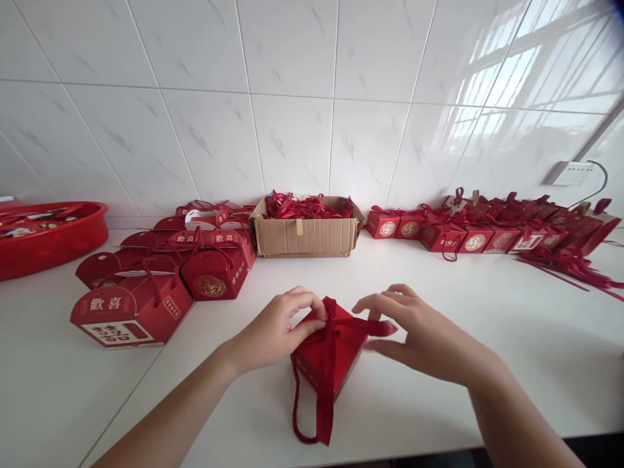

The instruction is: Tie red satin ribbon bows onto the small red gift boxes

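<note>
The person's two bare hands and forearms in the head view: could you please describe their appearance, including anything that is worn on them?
The slender, five-fingered left hand and right hand show no gloves, rings or markings. The left forearm and right forearm are bare, without watch or bracelet; no sleeves are in view.

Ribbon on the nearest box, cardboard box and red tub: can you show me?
Ribbon [325, 411]: head view, hanging end.
Cardboard box [312, 238]: head view, front wall.
Red tub [56, 246]: head view, outer wall.
</note>
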`<state>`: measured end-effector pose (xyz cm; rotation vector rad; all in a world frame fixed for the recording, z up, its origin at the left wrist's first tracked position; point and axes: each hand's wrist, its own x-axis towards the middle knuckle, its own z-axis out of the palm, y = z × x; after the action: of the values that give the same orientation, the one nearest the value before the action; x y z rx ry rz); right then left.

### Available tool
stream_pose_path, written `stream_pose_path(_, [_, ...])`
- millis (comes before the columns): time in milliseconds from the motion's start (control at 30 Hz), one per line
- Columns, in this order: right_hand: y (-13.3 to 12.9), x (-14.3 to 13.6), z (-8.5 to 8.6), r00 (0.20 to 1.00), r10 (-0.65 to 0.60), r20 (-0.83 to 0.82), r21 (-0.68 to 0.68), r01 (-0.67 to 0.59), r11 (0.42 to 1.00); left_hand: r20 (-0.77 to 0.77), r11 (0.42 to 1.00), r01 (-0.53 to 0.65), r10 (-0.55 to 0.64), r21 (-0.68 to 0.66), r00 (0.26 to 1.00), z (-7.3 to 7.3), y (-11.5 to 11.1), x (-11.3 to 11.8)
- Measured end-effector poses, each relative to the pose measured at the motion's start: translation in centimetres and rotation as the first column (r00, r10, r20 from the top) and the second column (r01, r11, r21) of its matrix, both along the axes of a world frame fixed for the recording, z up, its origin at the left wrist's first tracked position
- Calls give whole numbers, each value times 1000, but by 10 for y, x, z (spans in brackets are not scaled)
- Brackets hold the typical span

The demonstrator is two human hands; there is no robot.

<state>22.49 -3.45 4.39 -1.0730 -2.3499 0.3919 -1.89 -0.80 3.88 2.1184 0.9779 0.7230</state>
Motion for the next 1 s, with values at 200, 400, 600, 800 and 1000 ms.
stream_pose_path(200, [20,-17,11,972,-65,-227,-288,-3,958,-161,990,68,-47,127,986,16,0,1])
stream_pose_path(400, [33,-30,3,937,141,-320,-255,-229,939,-253,975,131,-82,181,964,30,0,-1])
stream_pose_path(600, [26,-22,-13,931,285,-230,-16,-297,955,-355,979,117,-50,170,934,32,1,-5])
stream_pose_path(800, [27,-26,-30,911,347,-222,222,-299,928,-281,989,137,-118,52,952,28,5,-2])
stream_pose_path(1000, [26,-26,-34,902,384,-197,324,-310,894,-171,993,115,-116,-17,978,15,13,-2])
